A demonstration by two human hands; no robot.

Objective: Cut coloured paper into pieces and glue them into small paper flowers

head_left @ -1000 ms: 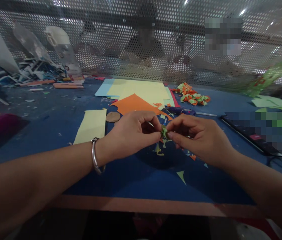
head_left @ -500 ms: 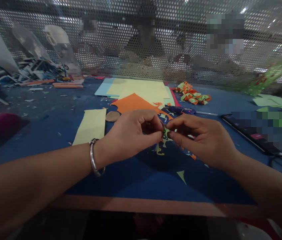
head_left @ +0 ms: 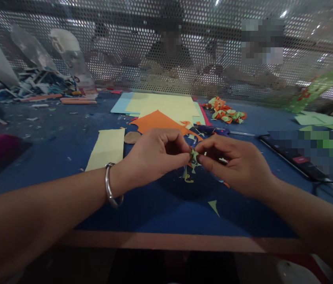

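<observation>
Pinched paper piece (head_left: 195,156) is light green; tabletop (head_left: 154,213) blue; pointed sheet (head_left: 157,121) orange; bangle (head_left: 107,184) silver; crumpled cluster (head_left: 228,115) orange-and-green; screen (head_left: 136,39) grey, patterned with round holes.

One left hand (head_left: 162,157), one right hand (head_left: 237,161), one bracelet (head_left: 108,184), one pinched green paper piece (head_left: 195,156), one large orange sheet (head_left: 157,121), one tan disc (head_left: 132,137), one white-capped bottle (head_left: 79,65), one green bottle (head_left: 317,88); paper scraps (head_left: 214,206) too many to count.
</observation>
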